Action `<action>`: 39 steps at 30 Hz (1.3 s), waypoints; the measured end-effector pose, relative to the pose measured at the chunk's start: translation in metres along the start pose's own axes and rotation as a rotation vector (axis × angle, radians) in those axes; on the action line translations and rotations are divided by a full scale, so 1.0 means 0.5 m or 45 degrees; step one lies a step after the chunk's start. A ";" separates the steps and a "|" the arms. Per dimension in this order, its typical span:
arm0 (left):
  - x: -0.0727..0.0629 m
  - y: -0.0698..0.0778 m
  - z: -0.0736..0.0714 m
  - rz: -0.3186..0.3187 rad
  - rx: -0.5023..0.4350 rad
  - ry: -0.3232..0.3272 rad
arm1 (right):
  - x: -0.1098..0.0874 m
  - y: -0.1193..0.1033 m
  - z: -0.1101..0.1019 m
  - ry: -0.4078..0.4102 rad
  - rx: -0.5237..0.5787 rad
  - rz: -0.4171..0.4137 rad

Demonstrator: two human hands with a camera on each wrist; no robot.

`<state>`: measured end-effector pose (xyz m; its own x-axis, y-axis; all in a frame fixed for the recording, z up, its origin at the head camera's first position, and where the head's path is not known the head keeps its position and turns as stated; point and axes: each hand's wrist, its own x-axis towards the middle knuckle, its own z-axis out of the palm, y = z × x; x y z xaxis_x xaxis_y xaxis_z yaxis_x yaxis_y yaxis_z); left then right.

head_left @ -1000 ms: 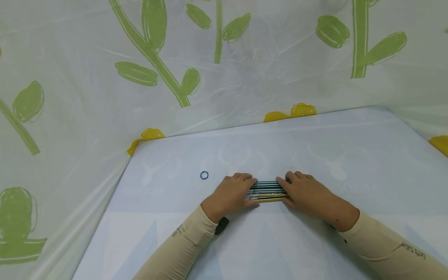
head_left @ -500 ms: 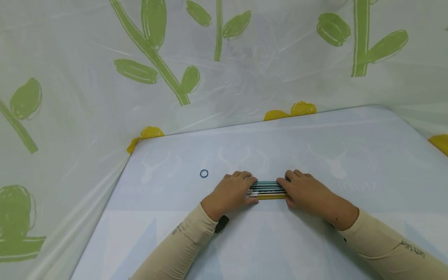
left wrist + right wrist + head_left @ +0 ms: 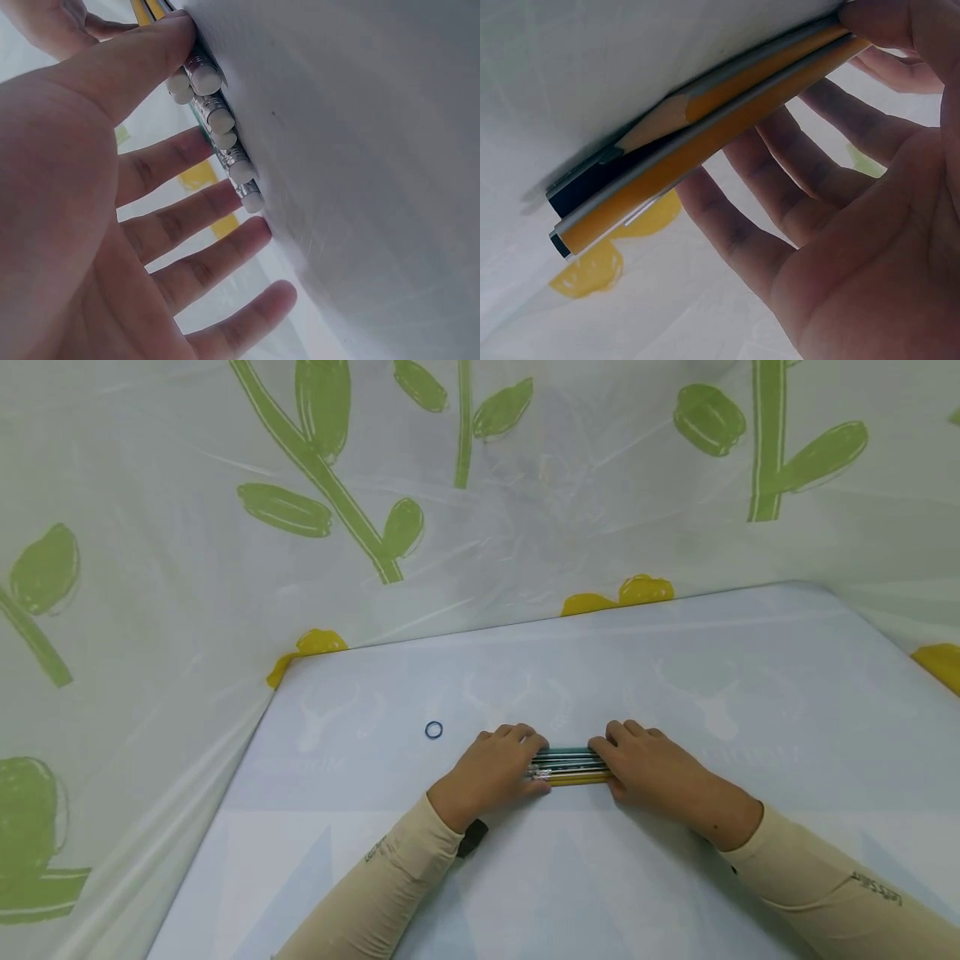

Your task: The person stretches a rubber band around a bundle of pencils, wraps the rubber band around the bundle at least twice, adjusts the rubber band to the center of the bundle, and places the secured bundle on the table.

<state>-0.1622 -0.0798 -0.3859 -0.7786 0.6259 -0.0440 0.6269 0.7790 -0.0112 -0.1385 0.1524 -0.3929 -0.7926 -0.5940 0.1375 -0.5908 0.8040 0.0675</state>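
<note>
A bundle of pencils (image 3: 573,766), several dark green and some yellow, lies sideways on the table between my hands. My left hand (image 3: 491,777) holds its left end, thumb on the near side and fingers on the far side. In the left wrist view, white erasers (image 3: 220,121) in silver ferrules sit unevenly beside that thumb. My right hand (image 3: 656,772) grips the bundle farther right, thumb also on the near side. The right wrist view has a sharpened yellow pencil (image 3: 712,105) beside another yellow pencil (image 3: 652,176) with a blunt dark end. My hands cover both ends in the head view.
A small blue ring-shaped band (image 3: 426,732) lies on the table to the left, beyond my left hand. The pale printed tabletop (image 3: 585,877) meets a whitish sheet (image 3: 525,560) with green plant shapes along its back edge.
The near yellow pencils have moved in against the green ones, so the bundle is narrower and tighter. Both hands keep their hold in nearly the same place.
</note>
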 end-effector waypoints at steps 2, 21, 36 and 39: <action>0.000 0.000 0.000 0.001 -0.002 0.000 | 0.000 0.000 0.000 0.004 0.000 0.003; 0.003 -0.001 0.003 0.008 0.001 0.031 | 0.004 0.000 -0.002 -0.073 0.044 0.046; 0.002 0.001 -0.001 0.037 0.014 0.054 | 0.003 -0.002 -0.001 -0.017 0.023 0.006; 0.001 0.002 -0.001 0.036 0.027 0.053 | 0.004 -0.003 -0.002 -0.024 0.021 0.017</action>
<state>-0.1620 -0.0784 -0.3857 -0.7606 0.6492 -0.0029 0.6489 0.7602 -0.0321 -0.1389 0.1499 -0.3918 -0.8032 -0.5836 0.1193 -0.5822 0.8115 0.0496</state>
